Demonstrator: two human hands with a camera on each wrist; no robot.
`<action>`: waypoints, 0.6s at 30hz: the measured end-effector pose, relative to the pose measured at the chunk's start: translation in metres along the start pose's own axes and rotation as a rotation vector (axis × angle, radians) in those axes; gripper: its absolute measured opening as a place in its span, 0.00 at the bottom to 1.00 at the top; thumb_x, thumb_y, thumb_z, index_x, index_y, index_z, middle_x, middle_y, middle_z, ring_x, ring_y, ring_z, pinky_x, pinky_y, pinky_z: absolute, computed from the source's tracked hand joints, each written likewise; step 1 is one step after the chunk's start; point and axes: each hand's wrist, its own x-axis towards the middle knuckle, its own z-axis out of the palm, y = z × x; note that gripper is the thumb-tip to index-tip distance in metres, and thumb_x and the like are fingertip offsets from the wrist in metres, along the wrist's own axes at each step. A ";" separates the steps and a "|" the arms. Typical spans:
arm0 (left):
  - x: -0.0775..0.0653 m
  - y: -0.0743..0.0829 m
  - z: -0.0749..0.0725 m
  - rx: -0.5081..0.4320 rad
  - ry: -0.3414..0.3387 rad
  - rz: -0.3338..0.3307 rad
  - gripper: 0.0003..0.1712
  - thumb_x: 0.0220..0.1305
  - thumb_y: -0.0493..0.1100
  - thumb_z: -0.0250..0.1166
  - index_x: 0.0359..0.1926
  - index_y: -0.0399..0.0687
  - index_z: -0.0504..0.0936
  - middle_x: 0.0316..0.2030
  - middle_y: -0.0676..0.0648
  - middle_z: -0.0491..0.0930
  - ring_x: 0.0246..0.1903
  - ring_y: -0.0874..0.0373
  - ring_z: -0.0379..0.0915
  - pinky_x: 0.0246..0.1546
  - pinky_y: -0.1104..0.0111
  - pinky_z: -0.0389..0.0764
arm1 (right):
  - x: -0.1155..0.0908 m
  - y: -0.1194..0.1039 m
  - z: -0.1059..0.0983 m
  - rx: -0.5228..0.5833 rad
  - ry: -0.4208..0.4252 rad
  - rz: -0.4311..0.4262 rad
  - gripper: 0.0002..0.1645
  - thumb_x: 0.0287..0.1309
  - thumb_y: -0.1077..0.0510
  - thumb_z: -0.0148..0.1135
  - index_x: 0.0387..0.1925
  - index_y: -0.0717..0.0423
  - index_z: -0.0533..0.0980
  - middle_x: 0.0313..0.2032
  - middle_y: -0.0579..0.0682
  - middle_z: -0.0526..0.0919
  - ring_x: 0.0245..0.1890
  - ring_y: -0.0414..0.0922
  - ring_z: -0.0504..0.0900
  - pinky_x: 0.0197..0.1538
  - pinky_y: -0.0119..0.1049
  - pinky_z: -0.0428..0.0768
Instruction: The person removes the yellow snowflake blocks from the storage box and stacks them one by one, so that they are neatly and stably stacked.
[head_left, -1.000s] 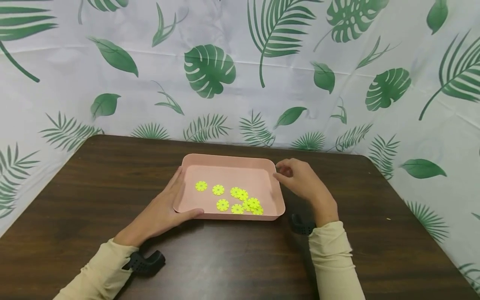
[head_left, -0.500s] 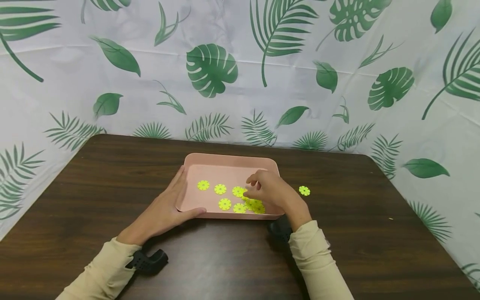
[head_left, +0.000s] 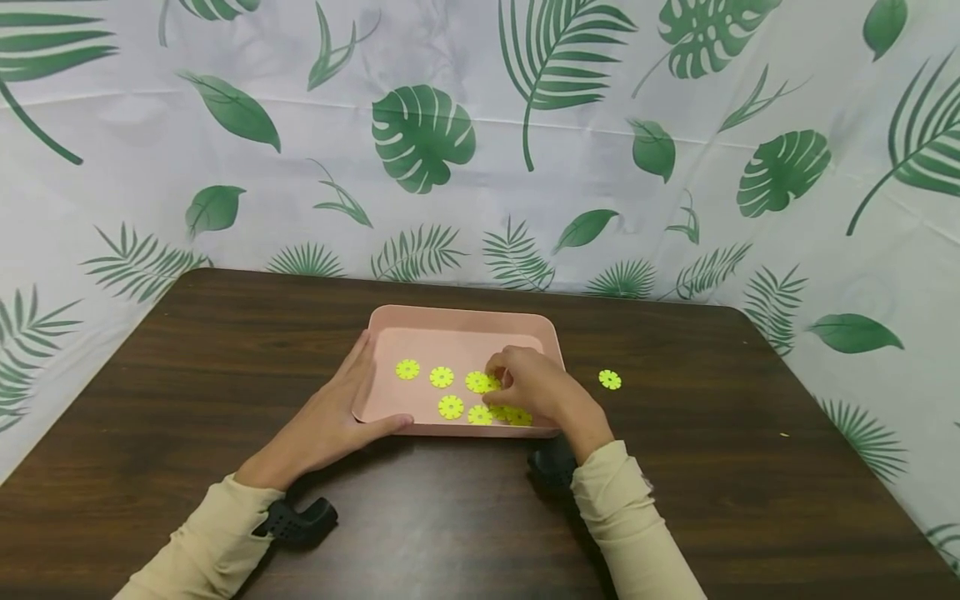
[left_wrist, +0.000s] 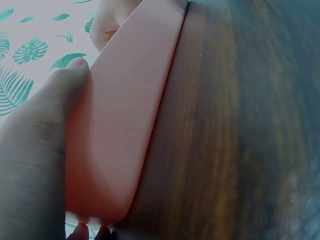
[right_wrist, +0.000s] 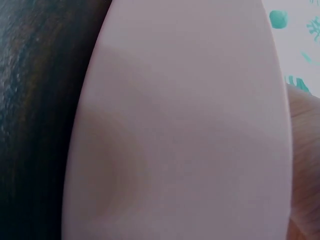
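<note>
My left hand (head_left: 328, 412) spreads against the smooth pink tray (head_left: 465, 320) at its near-left corner; my right hand (head_left: 538, 382) bends over notched yellow discs (head_left: 451, 407) inside, grip unclear. Another disc (head_left: 607, 381) lies on the wood-grained surface (head_left: 712, 467), off the tray's right edge.

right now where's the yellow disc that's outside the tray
In the head view, the yellow disc lies on the brown table, to the right of the pink tray and apart from it.
</note>
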 end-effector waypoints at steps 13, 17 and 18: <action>0.000 -0.001 0.000 0.018 -0.012 -0.013 0.69 0.61 0.74 0.65 0.84 0.50 0.34 0.83 0.49 0.30 0.80 0.43 0.40 0.70 0.36 0.59 | -0.002 -0.001 -0.001 0.010 -0.013 -0.011 0.23 0.57 0.53 0.79 0.53 0.56 0.86 0.35 0.46 0.82 0.35 0.43 0.77 0.44 0.34 0.81; 0.001 -0.001 0.000 0.025 -0.013 -0.015 0.69 0.61 0.74 0.65 0.84 0.50 0.34 0.83 0.49 0.30 0.80 0.43 0.40 0.70 0.37 0.60 | 0.000 0.000 0.000 0.008 0.002 -0.016 0.24 0.57 0.53 0.79 0.53 0.59 0.85 0.34 0.47 0.82 0.35 0.43 0.77 0.44 0.35 0.81; 0.001 -0.001 0.000 0.025 -0.013 -0.015 0.69 0.61 0.74 0.65 0.84 0.50 0.34 0.83 0.49 0.30 0.80 0.42 0.40 0.70 0.37 0.60 | 0.000 0.000 0.000 0.009 0.007 -0.016 0.24 0.57 0.53 0.79 0.53 0.59 0.85 0.34 0.47 0.82 0.35 0.43 0.77 0.44 0.35 0.81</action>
